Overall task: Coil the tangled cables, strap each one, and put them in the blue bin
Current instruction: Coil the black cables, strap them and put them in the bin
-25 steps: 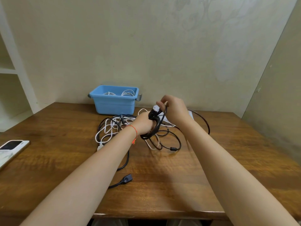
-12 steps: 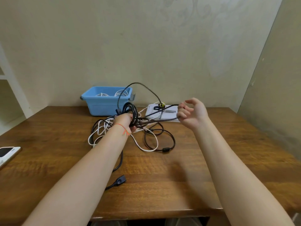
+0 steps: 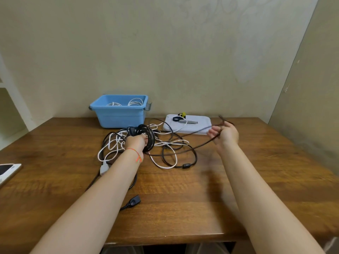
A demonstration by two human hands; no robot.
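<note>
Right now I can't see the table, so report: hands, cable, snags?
Left hand grips black coil. Right hand holds its loose end stretched out. White cables tangled beneath. Blue bin behind.

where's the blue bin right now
In the head view the blue bin sits at the far edge of the table against the wall, left of centre, just behind the tangled cables and left of the white tray.
</note>
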